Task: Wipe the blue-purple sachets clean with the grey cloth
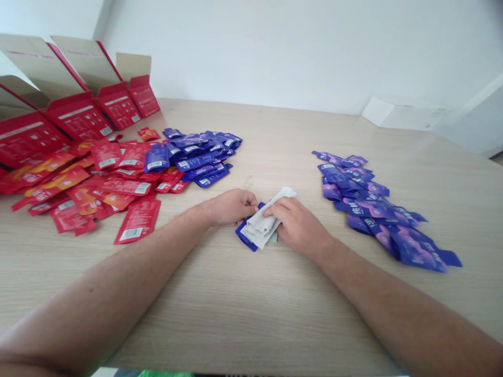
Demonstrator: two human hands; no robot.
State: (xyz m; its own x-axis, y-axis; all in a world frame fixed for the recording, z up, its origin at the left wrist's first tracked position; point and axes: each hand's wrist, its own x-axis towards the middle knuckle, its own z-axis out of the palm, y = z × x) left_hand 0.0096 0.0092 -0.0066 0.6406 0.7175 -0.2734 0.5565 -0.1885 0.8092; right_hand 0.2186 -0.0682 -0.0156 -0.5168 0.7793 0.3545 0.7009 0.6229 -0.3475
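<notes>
A blue pouch (245, 240) lies at the middle of the table, mostly covered by a folded whitish cloth (262, 224). My right hand (298, 222) grips the cloth and presses it onto the pouch. At the pouch's upper left edge, my left hand (232, 206) has its fingers curled, with thumb and forefinger pinching the pouch. One heap of blue pouches (204, 152) lies beyond my left hand. A row of overlapping purple-blue pouches (369, 204) is spread to the right of my right hand.
Many red pouches (135, 222) are heaped on the left. Behind them stand several red cardboard boxes (80, 118) with raised flaps. A white box (401, 114) is at the back right, by the wall. The wooden table (251, 314) has its near edge at the bottom.
</notes>
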